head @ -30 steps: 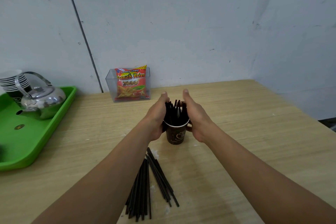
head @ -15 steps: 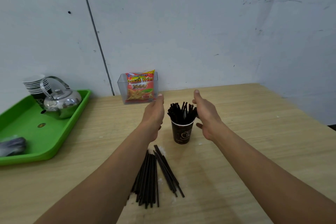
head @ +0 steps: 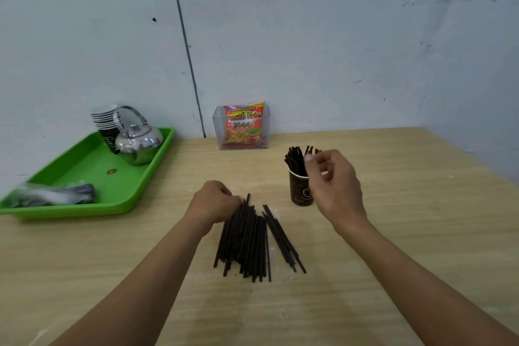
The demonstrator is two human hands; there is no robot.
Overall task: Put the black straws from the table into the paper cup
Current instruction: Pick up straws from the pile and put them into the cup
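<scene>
On the desk (head: pixel 393 233) lies a big pile of black straws (head: pixel 247 239). The left hand (head: pixel 214 202) pinches their far ends. More stand in the paper cup (head: pixel 299 191). The right hand (head: pixel 334 180) hangs beside it, fingers curled, holding nothing.

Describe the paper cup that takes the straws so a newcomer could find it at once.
On the wooden table, look to the right of the green tray and just in front of the clear box holding a red snack packet. There, beside the right hand, stands the dark brown paper cup, the only one bristling with upright black straws.
</scene>
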